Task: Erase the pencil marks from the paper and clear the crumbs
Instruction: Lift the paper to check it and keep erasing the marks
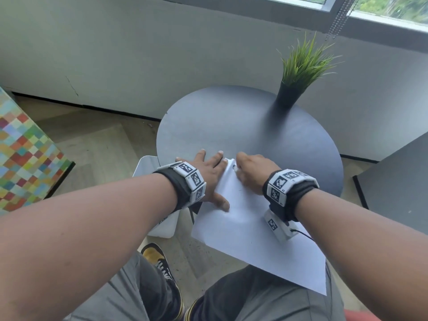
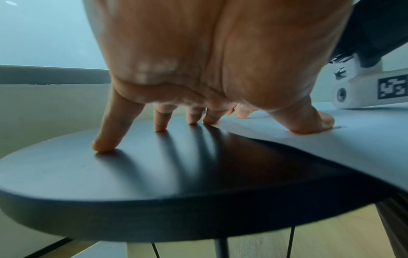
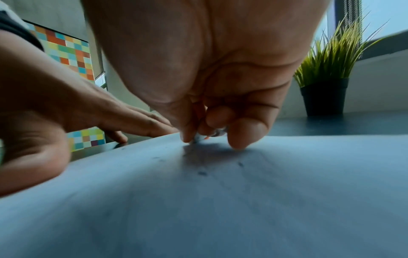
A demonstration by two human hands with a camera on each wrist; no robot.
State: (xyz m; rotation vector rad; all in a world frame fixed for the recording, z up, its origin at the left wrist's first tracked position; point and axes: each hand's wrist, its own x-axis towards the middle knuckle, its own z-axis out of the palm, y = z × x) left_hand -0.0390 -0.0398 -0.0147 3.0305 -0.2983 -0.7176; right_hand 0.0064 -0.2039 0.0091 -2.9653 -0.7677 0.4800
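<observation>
A white sheet of paper (image 1: 254, 239) lies askew on the round dark table (image 1: 231, 117), its near part hanging over the edge above my lap. My left hand (image 1: 214, 173) presses flat with spread fingers: the thumb (image 2: 309, 122) is on the paper (image 2: 331, 148), and the little finger (image 2: 106, 139) is on bare tabletop. My right hand (image 1: 245, 170) pinches a small eraser (image 3: 217, 134) and holds it down on the sheet's far corner. A few dark crumbs (image 3: 202, 173) lie on the paper (image 3: 220, 209) just behind the eraser. Pencil marks are too faint to make out.
A black pot of green grass (image 1: 298, 72) stands at the table's far right. A white container (image 1: 148, 167) sits on the floor left of the table, beyond it a colourful chequered block (image 1: 25, 149). A grey cabinet (image 1: 398, 188) stands to the right.
</observation>
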